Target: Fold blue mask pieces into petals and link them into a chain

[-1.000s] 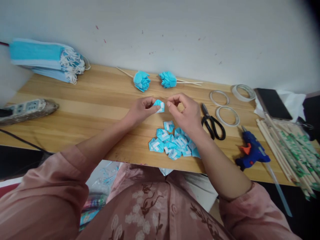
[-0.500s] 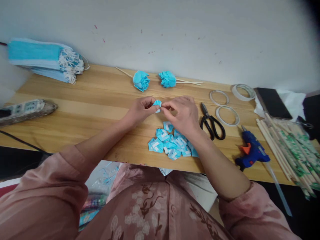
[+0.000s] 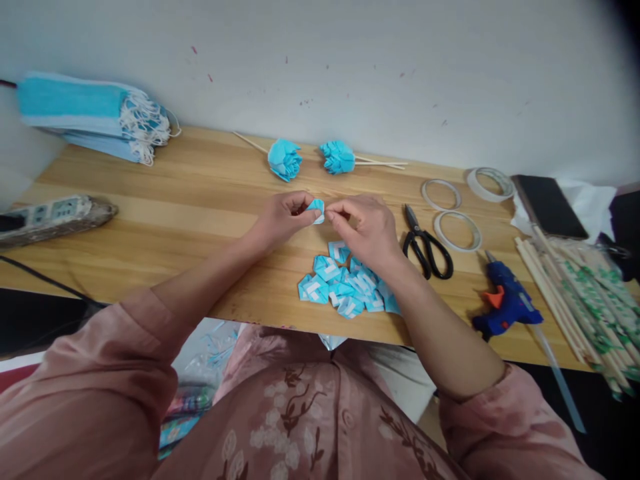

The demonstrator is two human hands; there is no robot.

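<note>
Between the thumb and fingers of my left hand point(image 3: 287, 217) is a small blue folded petal point(image 3: 317, 209) with a pale lower edge. Just to its right, my right hand point(image 3: 364, 223) has thumb and forefinger pinched together, a narrow gap from the petal. Whether anything lies in that pinch is too small to make out. Below my hands lies a pile of blue folded petals point(image 3: 327, 268) with white strips on them. My right wrist hides part of the pile.
Two blue flowers point(image 3: 285, 160) on sticks lie at the back. Masks point(image 3: 75, 100) are stacked at left, near a power strip point(image 3: 55, 217). Rightward lie scissors point(image 3: 423, 243), tape rolls point(image 3: 457, 231), a blue glue gun point(image 3: 507, 300), a phone point(image 3: 550, 207) and wooden sticks point(image 3: 550, 307).
My right fingertips have drawn slightly away from the petal, to the right. My left hand keeps its hold on the petal. The whole view has shifted slightly.
</note>
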